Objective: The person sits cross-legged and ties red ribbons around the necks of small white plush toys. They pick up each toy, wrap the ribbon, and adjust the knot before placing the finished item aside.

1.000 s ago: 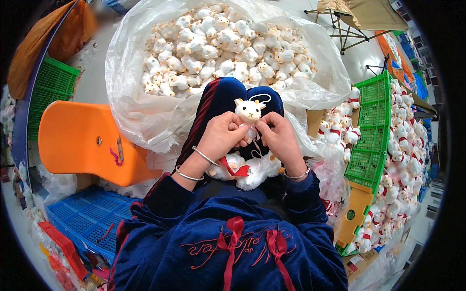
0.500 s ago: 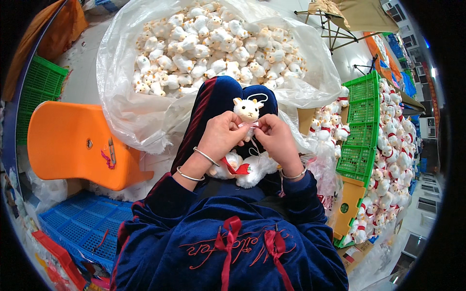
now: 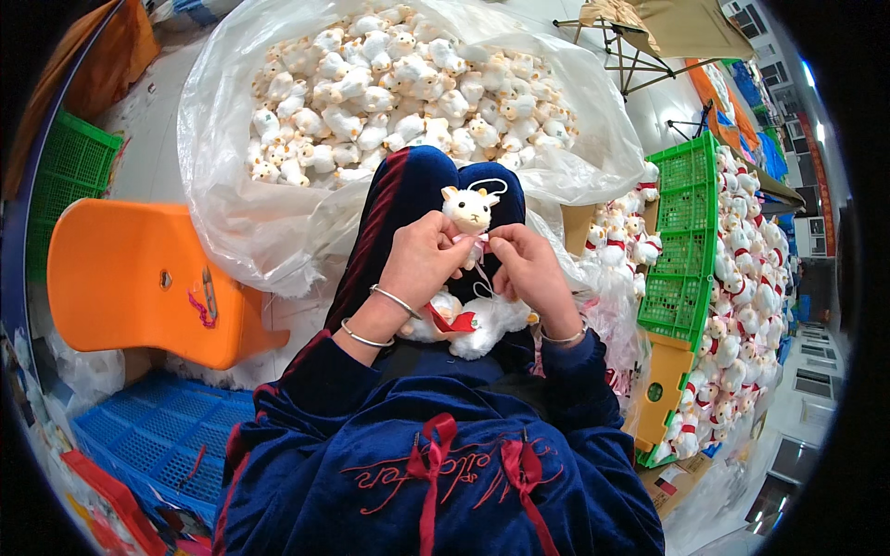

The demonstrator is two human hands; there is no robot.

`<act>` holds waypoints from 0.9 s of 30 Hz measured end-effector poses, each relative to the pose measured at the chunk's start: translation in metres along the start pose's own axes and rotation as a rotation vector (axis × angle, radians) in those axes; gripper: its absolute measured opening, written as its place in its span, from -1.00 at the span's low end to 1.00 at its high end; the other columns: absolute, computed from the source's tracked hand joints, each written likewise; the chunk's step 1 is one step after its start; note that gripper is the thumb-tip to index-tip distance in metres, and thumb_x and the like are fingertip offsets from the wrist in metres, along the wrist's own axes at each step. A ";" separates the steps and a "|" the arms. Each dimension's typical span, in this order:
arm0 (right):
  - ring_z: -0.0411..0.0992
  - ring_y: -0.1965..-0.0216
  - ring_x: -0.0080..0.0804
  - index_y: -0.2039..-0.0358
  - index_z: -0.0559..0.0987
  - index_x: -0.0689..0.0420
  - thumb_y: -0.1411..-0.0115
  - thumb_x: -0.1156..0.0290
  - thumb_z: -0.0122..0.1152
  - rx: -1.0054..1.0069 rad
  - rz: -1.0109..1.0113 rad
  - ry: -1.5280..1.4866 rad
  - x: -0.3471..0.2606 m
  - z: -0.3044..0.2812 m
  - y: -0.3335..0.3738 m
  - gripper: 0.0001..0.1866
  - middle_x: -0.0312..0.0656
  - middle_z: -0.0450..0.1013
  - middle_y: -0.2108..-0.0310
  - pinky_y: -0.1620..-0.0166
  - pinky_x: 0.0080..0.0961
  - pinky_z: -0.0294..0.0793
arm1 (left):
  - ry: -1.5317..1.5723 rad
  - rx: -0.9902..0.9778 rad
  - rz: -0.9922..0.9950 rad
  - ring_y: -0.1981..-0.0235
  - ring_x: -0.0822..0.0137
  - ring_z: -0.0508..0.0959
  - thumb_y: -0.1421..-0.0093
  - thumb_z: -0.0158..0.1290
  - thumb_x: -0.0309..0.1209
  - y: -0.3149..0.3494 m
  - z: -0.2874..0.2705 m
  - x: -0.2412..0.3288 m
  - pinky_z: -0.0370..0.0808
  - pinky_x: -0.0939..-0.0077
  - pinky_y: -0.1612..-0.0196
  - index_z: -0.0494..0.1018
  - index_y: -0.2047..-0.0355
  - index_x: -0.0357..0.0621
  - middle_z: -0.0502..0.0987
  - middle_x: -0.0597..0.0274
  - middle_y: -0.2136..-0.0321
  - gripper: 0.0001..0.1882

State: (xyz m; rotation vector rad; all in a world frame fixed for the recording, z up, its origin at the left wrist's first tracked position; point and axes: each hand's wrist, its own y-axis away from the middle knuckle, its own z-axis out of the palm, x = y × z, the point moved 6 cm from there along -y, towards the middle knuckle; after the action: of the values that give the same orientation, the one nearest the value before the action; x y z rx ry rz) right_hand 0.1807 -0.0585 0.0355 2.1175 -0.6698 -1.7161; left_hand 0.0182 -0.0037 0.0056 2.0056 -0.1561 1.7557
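A small white plush goat (image 3: 467, 211) with a white loop on its head is held upright over my knees. My left hand (image 3: 425, 249) is closed at its neck, thumb and fingers pinching it and a pale pink ribbon (image 3: 479, 243). On the other side my right hand (image 3: 529, 261) pinches the ribbon's end between thumb and forefinger. In my lap, below the hands, lie more white plush toys (image 3: 482, 334), one with a red piece of cloth (image 3: 451, 320) on it. White cords trail between them and the held goat.
Ahead, a big clear plastic bag (image 3: 218, 139) holds a heap of white plush toys. At the left stand an orange stool (image 3: 120, 269) with small snips (image 3: 210, 289) on it and a blue crate (image 3: 158, 431). Red-ribboned plush toys (image 3: 742, 278) fill a green crate (image 3: 681, 246) at the right.
The right hand's fingers have spread slightly and shifted at the ribbon, while the left keeps its hold on the goat. The whole view has moved a little.
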 end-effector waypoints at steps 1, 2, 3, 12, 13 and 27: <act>0.50 0.61 -0.57 0.10 0.49 0.29 -0.36 0.40 0.18 -0.012 0.007 -0.024 0.002 0.002 -0.002 -0.78 -0.20 0.53 0.43 0.61 -0.62 0.43 | 0.006 -0.003 0.005 0.59 0.44 0.66 -0.20 0.27 -0.35 0.000 0.000 0.000 0.58 0.54 0.50 0.51 0.38 -0.30 0.64 0.14 0.57 -0.76; 0.51 0.60 -0.56 0.10 0.48 0.29 -0.36 0.40 0.18 -0.024 0.015 -0.048 0.006 0.003 -0.004 -0.78 -0.20 0.53 0.43 0.60 -0.62 0.45 | 0.013 -0.005 0.009 0.59 0.43 0.66 -0.20 0.27 -0.35 0.000 0.001 -0.001 0.57 0.54 0.50 0.51 0.38 -0.30 0.63 0.14 0.58 -0.75; 0.52 0.60 -0.55 0.10 0.47 0.29 -0.36 0.41 0.18 -0.040 0.023 -0.073 0.011 0.005 -0.007 -0.78 -0.20 0.53 0.43 0.59 -0.62 0.46 | 0.018 -0.005 0.011 0.60 0.43 0.65 -0.20 0.27 -0.35 0.001 0.001 -0.001 0.57 0.53 0.51 0.50 0.37 -0.31 0.63 0.14 0.58 -0.75; 0.55 0.53 -0.56 0.19 0.45 0.28 -0.31 0.55 0.23 -0.011 -0.128 -0.063 0.011 0.009 -0.012 -0.86 -0.21 0.53 0.40 0.53 -0.65 0.48 | -0.090 0.019 0.004 0.60 0.40 0.65 -0.19 0.28 -0.34 0.002 -0.001 0.007 0.58 0.51 0.53 0.49 0.40 -0.32 0.62 0.12 0.59 -0.73; 0.55 0.53 -0.56 0.19 0.46 0.28 -0.30 0.57 0.22 0.020 -0.156 -0.032 0.009 0.011 -0.009 -0.86 -0.22 0.53 0.40 0.53 -0.65 0.48 | -0.090 0.026 0.008 0.60 0.39 0.65 -0.19 0.28 -0.34 0.003 -0.001 0.007 0.58 0.51 0.53 0.49 0.40 -0.32 0.62 0.11 0.59 -0.73; 0.56 0.40 -0.57 0.19 0.51 0.27 -0.35 0.49 0.17 0.046 -0.220 -0.127 0.015 0.008 -0.016 -0.88 -0.23 0.56 0.38 0.37 -0.66 0.51 | -0.083 0.043 0.017 0.60 0.38 0.66 -0.18 0.29 -0.32 0.001 0.001 0.006 0.58 0.49 0.53 0.49 0.40 -0.32 0.62 0.10 0.58 -0.71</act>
State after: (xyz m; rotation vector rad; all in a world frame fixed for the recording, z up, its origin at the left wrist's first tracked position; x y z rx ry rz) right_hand 0.1774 -0.0529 0.0131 2.1982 -0.5303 -1.9824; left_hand 0.0200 -0.0042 0.0114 2.1150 -0.1648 1.7005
